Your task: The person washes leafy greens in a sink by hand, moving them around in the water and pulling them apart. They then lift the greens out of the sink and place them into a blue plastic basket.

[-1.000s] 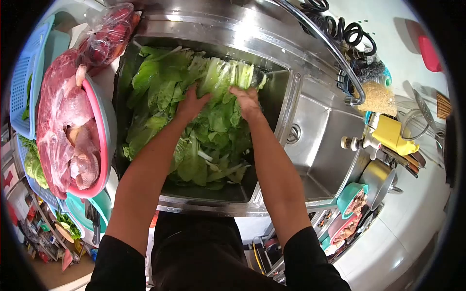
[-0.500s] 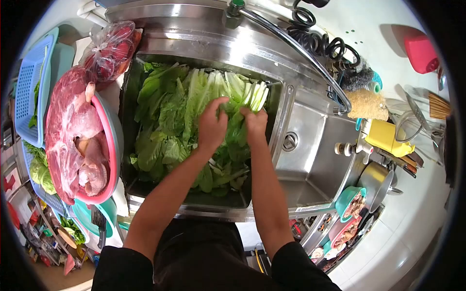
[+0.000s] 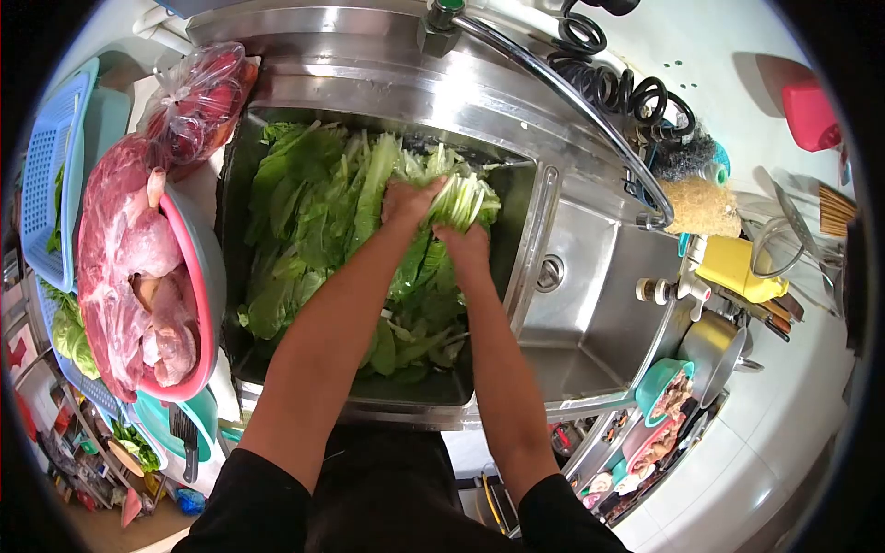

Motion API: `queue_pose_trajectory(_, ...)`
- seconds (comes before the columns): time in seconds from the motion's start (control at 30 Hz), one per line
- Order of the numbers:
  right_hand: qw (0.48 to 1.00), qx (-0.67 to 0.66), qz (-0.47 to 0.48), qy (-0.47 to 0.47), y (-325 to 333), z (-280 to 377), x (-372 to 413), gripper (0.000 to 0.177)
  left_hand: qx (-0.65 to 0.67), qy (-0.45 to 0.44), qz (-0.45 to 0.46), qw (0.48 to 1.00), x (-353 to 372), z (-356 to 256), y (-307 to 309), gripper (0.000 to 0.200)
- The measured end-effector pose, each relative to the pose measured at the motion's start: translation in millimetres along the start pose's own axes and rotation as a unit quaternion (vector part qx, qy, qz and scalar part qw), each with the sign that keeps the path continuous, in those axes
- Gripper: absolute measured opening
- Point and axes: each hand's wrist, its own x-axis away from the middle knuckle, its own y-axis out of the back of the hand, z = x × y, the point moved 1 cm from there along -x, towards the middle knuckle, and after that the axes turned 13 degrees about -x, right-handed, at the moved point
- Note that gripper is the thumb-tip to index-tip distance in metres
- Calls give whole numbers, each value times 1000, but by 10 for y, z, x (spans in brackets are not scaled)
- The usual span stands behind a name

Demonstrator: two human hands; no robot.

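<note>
Long green lettuce leaves (image 3: 304, 203) fill the left basin of a steel sink (image 3: 241, 175), lying wet and loosely side by side. A bunch of pale lettuce stems (image 3: 468, 199) is gathered near that basin's right side. My right hand (image 3: 464, 245) is closed around the bunch from below, its thumb against the stems. My left hand (image 3: 408, 200) reaches in from the left and closes on the same bunch, its fingertips partly hidden among the leaves.
A bare steel basin (image 3: 590, 267) adjoins on the right, under a curved faucet (image 3: 572, 92). To the left, a pink-rimmed bowl (image 3: 208, 318) holds large pieces of raw meat (image 3: 129, 240). A cleaver-like utensil (image 3: 187, 433) rests on a green basin (image 3: 157, 419).
My left hand has moved right and up onto the lettuce bunch, from open above the leaves. My right hand has shifted slightly left and down, and the stems now fan out.
</note>
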Motion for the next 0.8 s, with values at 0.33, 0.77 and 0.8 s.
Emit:
queue_pose_trajectory(0.33,965,225,-116,-68,-282,281,-288,69,210,-91,56,972,-253,449,167,60)
queue_pose_trajectory(0.77,987,110,16,117,66,458,-40,47,357,-85,178,913,289,296,703,57)
queue_pose_trajectory(0.8,988,79,64,120,-4,348,-191,52,314,-119,202,920,292,278,692,57)
